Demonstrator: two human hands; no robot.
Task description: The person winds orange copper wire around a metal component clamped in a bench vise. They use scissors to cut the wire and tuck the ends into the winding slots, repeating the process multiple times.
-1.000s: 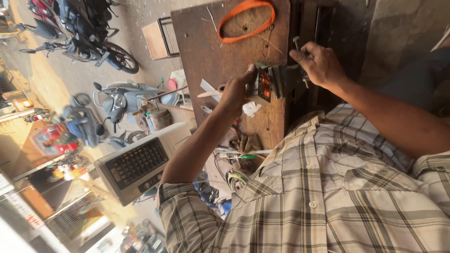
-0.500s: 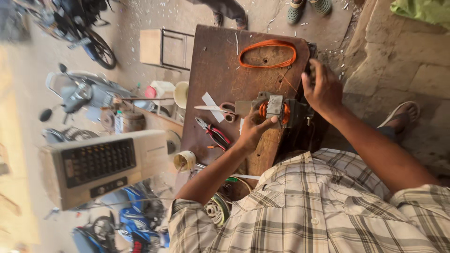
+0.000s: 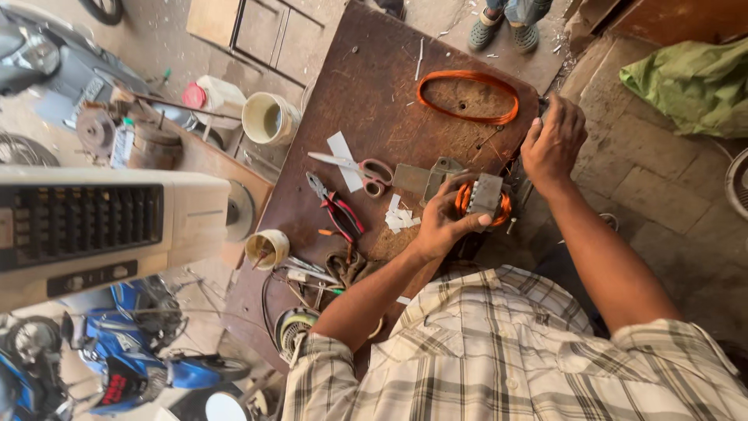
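I see my left hand [image 3: 444, 222] closed around a small grey metal block wound with orange wire, a motor stator [image 3: 483, 199], its fingers [image 3: 477, 222] curled and clamped on the near side of it. The stator sits at the right edge of the brown desk [image 3: 366, 93], about halfway along. My right hand [image 3: 555, 144] is just beyond it at the desk's right edge, fingers bent together over something dark there; I cannot tell what they grip, or whether they truly grip it.

Farther along the desk lies a loose orange wire loop [image 3: 467, 97], flat on the top and well apart from the stator. To the left of my left hand, scissors with pink handles [image 3: 358, 168] lie across a white paper strip [image 3: 343, 160], and a flat grey metal bracket [image 3: 425, 178] lies between the scissors and the stator. Red-handled pliers [image 3: 335, 210] rest nearer, beside a scatter of small white paper scraps [image 3: 401, 218].

At the desk's left edge stands a tape roll [image 3: 267, 248], with thin tools and wires lying just beside it. Off the desk to the left, a large cream cooler housing with a dark grille [image 3: 101, 230] fills the view. A white bucket [image 3: 269, 118] stands on the floor at the far left. A blue motorbike [image 3: 132, 343] is parked near the left corner. A green cloth [image 3: 689, 78] lies crumpled on the stone paving at the far right. Another person's sandalled feet [image 3: 510, 31] stand at the desk's far end.
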